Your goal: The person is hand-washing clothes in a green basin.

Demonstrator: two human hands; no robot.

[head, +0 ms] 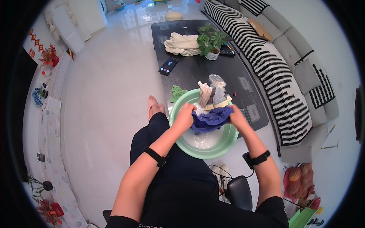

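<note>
A wet purple cloth (211, 119) is stretched between my two hands over a light green plastic basin (205, 154). My left hand (186, 115) grips its left end, and my right hand (236, 116) has hold of the right end. Whitish soapy water (202, 140) with suds lies in the basin below the cloth. Over the basin's far rim hang a beige cloth (204, 95) and a grey cloth (219, 97) with a pale yellow edge. Part of the basin's inside is hidden by the purple cloth.
The basin stands at the near end of a dark coffee table (196, 71). On that table are a green cloth (178, 93), a smartphone (168, 66), a cream cloth (182, 44), a potted plant (212, 54) and a remote control (227, 52). A grey sofa (296, 148) runs along the right.
</note>
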